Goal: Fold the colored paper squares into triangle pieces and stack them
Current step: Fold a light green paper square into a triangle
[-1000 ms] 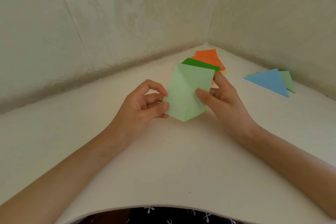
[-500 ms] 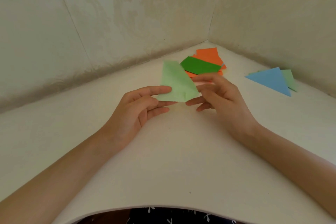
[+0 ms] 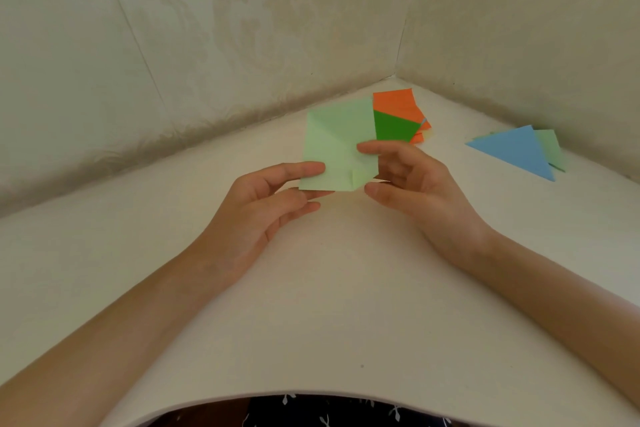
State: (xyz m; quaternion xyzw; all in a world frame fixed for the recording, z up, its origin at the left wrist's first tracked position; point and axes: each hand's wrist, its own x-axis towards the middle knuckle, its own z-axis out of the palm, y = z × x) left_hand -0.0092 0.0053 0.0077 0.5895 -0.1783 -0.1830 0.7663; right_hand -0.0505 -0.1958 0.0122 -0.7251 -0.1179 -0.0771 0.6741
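I'm watching a pale green paper (image 3: 336,146) being held above the table (image 3: 346,288): left hand (image 3: 263,204) pinching its near corner, right hand (image 3: 415,191) pinching the right edge, prob. steadying it for folding; blue triangle (image 3: 512,152) lying far right.

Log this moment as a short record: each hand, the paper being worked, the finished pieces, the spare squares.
Left hand: pinches the light green paper at its lower left corner
Right hand: pinches the same paper at its lower right
Paper: mostly flat, creased, one small corner folded; no triangle yet
Finished: blue triangle lying over a light green triangle, far right
Spare: orange and dark green squares, piled behind the paper
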